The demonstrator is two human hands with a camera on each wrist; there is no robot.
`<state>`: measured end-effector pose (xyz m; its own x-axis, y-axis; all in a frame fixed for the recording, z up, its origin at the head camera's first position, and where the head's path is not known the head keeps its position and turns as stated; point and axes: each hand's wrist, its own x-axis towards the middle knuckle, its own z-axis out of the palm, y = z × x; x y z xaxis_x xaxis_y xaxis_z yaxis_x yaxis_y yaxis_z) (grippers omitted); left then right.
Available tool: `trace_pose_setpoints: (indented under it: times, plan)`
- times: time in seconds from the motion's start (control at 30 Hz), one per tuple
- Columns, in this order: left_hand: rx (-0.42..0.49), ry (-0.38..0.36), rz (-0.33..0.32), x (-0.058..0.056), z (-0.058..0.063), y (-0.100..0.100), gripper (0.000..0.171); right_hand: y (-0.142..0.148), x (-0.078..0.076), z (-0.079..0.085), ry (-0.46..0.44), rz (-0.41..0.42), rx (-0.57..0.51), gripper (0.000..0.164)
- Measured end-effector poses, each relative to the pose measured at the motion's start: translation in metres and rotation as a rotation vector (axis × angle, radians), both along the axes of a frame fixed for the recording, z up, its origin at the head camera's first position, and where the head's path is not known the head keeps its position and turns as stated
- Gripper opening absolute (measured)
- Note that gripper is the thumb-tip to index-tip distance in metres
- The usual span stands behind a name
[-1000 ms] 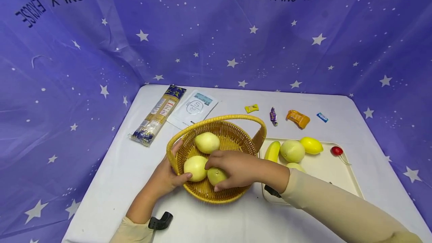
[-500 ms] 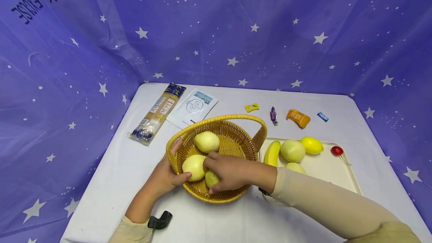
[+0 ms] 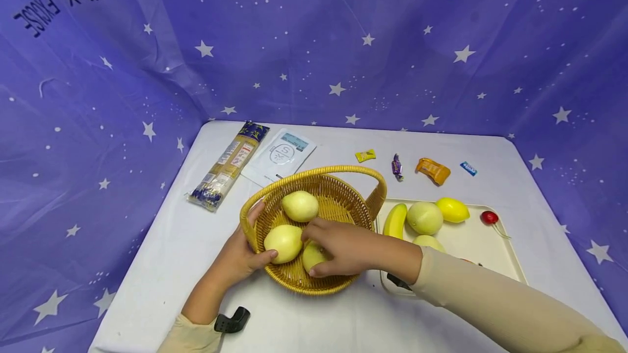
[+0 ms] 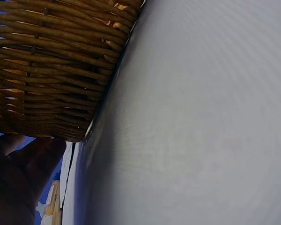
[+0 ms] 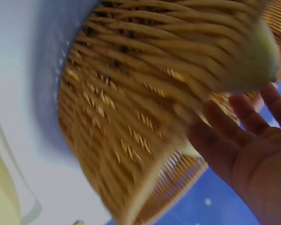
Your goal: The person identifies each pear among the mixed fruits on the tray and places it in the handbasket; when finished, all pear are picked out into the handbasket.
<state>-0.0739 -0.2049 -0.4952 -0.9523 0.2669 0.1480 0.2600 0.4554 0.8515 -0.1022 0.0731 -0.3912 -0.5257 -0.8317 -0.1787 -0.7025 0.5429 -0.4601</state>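
Note:
A golden wicker basket [image 3: 343, 199] with an arched handle stands mid-table. Two pale yellow fruits, one at the back [image 3: 300, 206] and one at the left [image 3: 283, 244], lie inside. My left hand [image 3: 242, 249] holds the basket's left side, thumb over the rim beside the left fruit; in the left wrist view its fingers [image 4: 42, 157] lie against the outer wall. Reaching over the right rim, my right hand [image 3: 343, 247] grips a round yellow-green fruit [image 3: 314, 257] low in the basket. In the right wrist view its fingertips meet this fruit [image 5: 255, 61], partly hidden by the wicker.
Right of the basket, a cream tray [image 3: 483, 247] bears a banana [image 3: 395, 222], a lemon [image 3: 452, 210], round pale green fruits [image 3: 424, 218] and a cherry [image 3: 489, 217]. Wrapped sweets [image 3: 433, 171] lie behind it. A noodle pack [image 3: 229, 166] and white pouch [image 3: 282, 156] lie back left.
The right hand shifted left with the yellow-green fruit, then slightly back right. The left fruit has moved a little left. The left hand keeps its hold on the basket.

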Motion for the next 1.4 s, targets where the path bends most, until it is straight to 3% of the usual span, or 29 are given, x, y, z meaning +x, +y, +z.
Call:
trace_pose_setpoints:
  times: [0.33,0.4,0.5,0.7,0.83,1.0,1.13,1.4]
  plan:
    - [-0.008,0.021,0.002,0.0,-0.002,0.0,0.107,0.067,0.025,0.041,0.13,0.08,-0.376,0.027]
    - [-0.006,0.023,0.002,0.0,-0.001,-0.001,0.107,0.086,0.025,0.046,0.153,0.047,-0.432,0.029]
    - [-0.001,0.02,-0.003,0.0,0.0,-0.001,0.107,0.119,0.021,0.048,0.177,-0.087,-0.467,0.038]
    - [0.024,0.01,-0.001,0.001,-0.001,-0.001,0.107,0.181,-0.005,0.023,0.168,-0.448,-0.339,0.044]
    - [0.037,0.014,-0.009,0.001,-0.002,0.0,0.106,0.207,-0.019,-0.006,0.076,-0.595,-0.265,0.053]
    - [0.053,0.01,-0.018,0.0,-0.002,0.0,0.106,0.224,-0.027,-0.031,-0.012,-0.657,-0.196,0.065]
    - [0.059,0.005,-0.023,0.0,-0.002,0.0,0.106,0.229,-0.031,-0.045,-0.011,-0.659,-0.166,0.065]
    - [0.036,0.006,-0.015,0.001,-0.001,0.0,0.107,0.23,-0.035,-0.056,0.003,-0.652,-0.143,0.06]
